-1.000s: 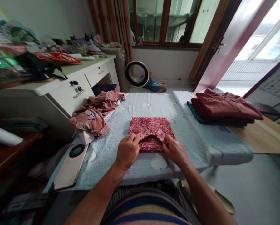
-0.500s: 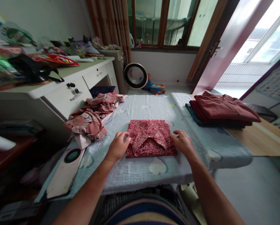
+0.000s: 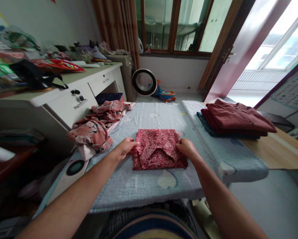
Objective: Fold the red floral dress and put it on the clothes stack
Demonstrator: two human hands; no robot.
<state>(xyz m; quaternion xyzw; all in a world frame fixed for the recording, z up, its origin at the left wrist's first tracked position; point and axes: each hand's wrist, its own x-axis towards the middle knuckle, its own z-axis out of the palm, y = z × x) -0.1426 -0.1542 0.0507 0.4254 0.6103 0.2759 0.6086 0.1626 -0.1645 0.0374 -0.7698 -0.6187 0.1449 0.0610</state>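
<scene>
A red floral shirt (image 3: pixel 158 139), folded into a flat rectangle with its collar toward me, lies on the cloth-covered table (image 3: pixel 149 189). My left hand (image 3: pixel 125 147) pinches its left edge between thumb and fingers. At the opposite edge, my right hand (image 3: pixel 186 147) grips the fabric, with the fingertips partly hidden from view. The shirt rests on the pale blue heart-patterned cloth.
A crumpled pink patterned garment (image 3: pixel 94 127) lies at the table's left. Folded dark red clothes (image 3: pixel 238 116) are stacked at the right. A cluttered white desk (image 3: pixel 61 96) stands left, and a round-framed object (image 3: pixel 144 82) lies beyond the table.
Both hands have come in from beside the shirt and closed on its left and right edges. The shirt stays flat in nearly the same place.
</scene>
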